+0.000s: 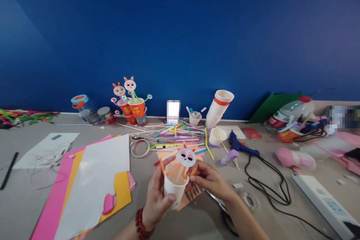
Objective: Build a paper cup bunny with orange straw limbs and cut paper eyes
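Observation:
A white paper cup [176, 191] stands upright in my left hand [159, 191], whose fingers and thumb wrap round its side. Orange bent strips [173, 170] rise from inside the cup. A round white rabbit face [186, 157] with pink-shaded eyes and small ears sits above the rim. At the right side of the rim, my right hand [209, 180] has its fingers pinched on an orange strip, just below the face. Its fingertips are partly hidden by the strip and cup.
Coloured straws [180, 131], decorated red cups [136, 108] and stacked cups [219, 108] stand behind. Coloured paper sheets [98, 168] lie left. To the right are a blue glue gun [242, 146], its black cable, a glue stick [229, 157], tape [249, 200] and a power strip [326, 202].

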Motion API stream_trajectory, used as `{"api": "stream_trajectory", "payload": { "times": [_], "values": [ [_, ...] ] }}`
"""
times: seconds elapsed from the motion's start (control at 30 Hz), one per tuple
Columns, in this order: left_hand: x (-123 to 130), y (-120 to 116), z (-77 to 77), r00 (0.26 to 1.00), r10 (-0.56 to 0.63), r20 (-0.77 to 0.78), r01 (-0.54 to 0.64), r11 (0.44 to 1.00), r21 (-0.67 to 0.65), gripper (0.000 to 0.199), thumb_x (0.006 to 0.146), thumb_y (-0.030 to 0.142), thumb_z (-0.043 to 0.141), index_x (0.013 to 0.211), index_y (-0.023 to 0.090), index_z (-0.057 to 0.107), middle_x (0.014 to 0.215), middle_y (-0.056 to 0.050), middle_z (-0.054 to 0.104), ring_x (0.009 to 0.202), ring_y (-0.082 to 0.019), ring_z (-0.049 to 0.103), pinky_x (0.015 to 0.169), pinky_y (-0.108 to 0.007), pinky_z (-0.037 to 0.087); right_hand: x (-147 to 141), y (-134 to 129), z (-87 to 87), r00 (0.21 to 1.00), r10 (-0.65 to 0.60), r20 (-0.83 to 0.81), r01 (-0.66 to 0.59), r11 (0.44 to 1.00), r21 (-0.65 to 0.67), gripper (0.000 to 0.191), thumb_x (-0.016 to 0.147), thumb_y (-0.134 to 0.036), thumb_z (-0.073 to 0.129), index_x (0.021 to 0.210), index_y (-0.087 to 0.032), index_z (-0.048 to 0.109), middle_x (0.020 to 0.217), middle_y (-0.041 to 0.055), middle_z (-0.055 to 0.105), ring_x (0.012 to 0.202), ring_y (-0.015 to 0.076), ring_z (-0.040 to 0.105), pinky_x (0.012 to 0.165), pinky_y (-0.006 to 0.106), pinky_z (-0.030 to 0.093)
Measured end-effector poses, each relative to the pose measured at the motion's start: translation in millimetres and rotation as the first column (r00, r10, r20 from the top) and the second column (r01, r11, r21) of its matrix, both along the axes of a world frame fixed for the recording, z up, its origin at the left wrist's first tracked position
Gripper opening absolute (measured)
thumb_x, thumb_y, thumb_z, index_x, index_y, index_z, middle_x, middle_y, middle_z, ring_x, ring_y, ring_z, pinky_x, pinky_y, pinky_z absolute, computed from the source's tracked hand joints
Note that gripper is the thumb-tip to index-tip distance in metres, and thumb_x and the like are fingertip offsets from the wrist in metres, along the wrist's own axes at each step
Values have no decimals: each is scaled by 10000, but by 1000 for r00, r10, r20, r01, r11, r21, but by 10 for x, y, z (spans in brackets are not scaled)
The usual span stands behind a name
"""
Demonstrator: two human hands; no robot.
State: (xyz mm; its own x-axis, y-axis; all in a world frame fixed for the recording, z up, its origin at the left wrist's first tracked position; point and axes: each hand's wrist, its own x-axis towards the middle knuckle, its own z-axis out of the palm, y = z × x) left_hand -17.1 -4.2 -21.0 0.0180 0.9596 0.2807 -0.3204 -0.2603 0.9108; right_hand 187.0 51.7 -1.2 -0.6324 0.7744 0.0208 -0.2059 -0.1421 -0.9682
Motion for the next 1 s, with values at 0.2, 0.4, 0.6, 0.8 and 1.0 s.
{"api": "stream_trajectory", "payload": {
  "times": [0.2, 0.4, 0.6, 0.8, 1.0],
  "values": [
    [8, 12, -31, 999, 31, 4, -31, 999, -21, 528, 863, 347, 707, 1364, 262, 561, 1368, -122, 620, 1220, -323, 607, 1017, -401, 501, 4, -14, -2, 999, -23, -25, 24, 1000, 19, 278, 900, -398, 727, 897, -167, 574, 778, 58, 745, 692, 157, 720, 640, 254, 552],
    [12, -28, -208, 995, 98, 19, -96, 993, -66, 550, 876, 338, 693, 1387, 249, 511, 1392, -131, 587, 1254, -314, 576, 1044, -396, 476, -17, -29, 32, 999, -45, -16, 45, 999, 20, 294, 892, -416, 735, 895, -165, 582, 758, 54, 741, 684, 158, 718, 628, 258, 552],
    [37, 0, -118, 993, 110, -41, -112, 992, -62, 448, 922, 377, 631, 1343, 249, 546, 1319, -111, 623, 1195, -283, 605, 1018, -360, 486, -40, -35, 29, 998, -61, -24, 61, 998, 4, 288, 890, -406, 740, 899, -165, 582, 744, 45, 738, 664, 141, 709, 619, 238, 542],
    [51, 12, -100, 991, 134, -23, -136, 985, -104, 433, 910, 411, 642, 1300, 229, 592, 1302, -116, 627, 1192, -295, 597, 1020, -381, 485, -52, -27, -21, 995, -100, 0, 100, 995, 16, 301, 877, -431, 742, 898, -171, 593, 743, 40, 732, 656, 150, 706, 621, 249, 551],
    [41, 17, -123, 992, 123, -27, -125, 985, -119, 426, 935, 416, 602, 1318, 236, 562, 1330, -118, 608, 1220, -292, 579, 1039, -390, 470, -62, -2, -25, 972, -220, 80, 203, 962, 180, 291, 884, -457, 718, 912, -170, 679, 823, 53, 706, 663, 160, 680, 622, 264, 544]
  ]
}}
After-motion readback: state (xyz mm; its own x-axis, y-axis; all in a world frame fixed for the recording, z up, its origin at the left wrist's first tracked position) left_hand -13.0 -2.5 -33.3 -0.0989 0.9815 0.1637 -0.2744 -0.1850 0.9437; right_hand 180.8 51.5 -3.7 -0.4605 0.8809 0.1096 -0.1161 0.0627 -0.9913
